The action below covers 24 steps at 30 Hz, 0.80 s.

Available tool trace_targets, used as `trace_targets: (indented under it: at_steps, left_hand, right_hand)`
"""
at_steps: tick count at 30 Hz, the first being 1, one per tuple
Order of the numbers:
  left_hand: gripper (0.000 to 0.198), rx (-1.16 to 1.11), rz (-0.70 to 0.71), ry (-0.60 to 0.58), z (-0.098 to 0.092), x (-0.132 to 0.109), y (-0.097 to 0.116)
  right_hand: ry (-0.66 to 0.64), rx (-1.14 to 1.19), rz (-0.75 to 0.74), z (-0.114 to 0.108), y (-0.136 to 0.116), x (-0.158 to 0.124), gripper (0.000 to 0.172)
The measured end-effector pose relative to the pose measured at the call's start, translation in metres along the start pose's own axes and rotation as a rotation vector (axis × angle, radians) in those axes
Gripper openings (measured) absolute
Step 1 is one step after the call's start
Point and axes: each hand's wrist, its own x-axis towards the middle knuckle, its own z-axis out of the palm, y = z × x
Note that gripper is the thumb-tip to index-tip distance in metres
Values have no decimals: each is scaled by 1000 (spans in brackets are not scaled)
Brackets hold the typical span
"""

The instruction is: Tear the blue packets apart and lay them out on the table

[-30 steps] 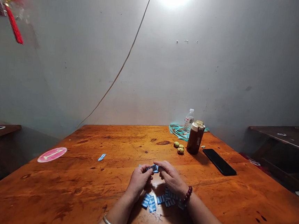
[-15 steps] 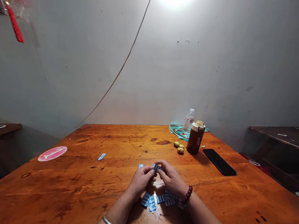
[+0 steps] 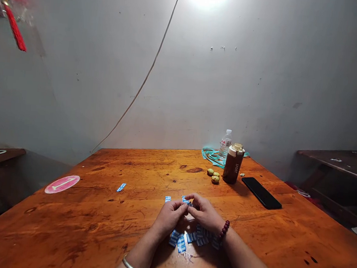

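On the desk (image 3: pixel 97 210), a flask (image 3: pixel 233 166) stands between small fruits (image 3: pixel 212 175) and a smartphone (image 3: pixel 261 193), a water bottle (image 3: pixel 225 143) behind it. A round mat (image 3: pixel 62 184) lies far left; small packets (image 3: pixel 181 242) lie front centre.

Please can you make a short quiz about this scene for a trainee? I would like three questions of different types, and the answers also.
1. True or false: the left hand and the right hand meet over the pile of blue-and-white strips.

2. Multiple choice: what is on the right wrist?
A) a dark red bead bracelet
B) a wristwatch
C) a rubber glove

3. Fill in the word: in this view, the black smartphone lies to the ___ of the dark SPORT flask.

Key: 1 true; 2 A; 3 right.
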Motion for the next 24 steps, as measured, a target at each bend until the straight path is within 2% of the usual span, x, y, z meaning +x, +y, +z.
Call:
trace_targets:
  at_steps: [5, 14, 20, 24]
  left_hand:
    - [31, -89, -61, 100, -3, 3, 0]
    - [31, -140, -109, 83, 0, 1, 0]
    - [29, -177, -86, 0, 0, 1, -3]
    - [27, -8, 38, 0, -1, 1, -2]
  right_hand:
    - [42, 133, 7, -1, -3, 1, 23]
    - [142, 185, 59, -1, -1, 6, 25]
    - [155, 89, 9, -2, -4, 4, 28]
    - [141, -4, -21, -4, -6, 2, 29]
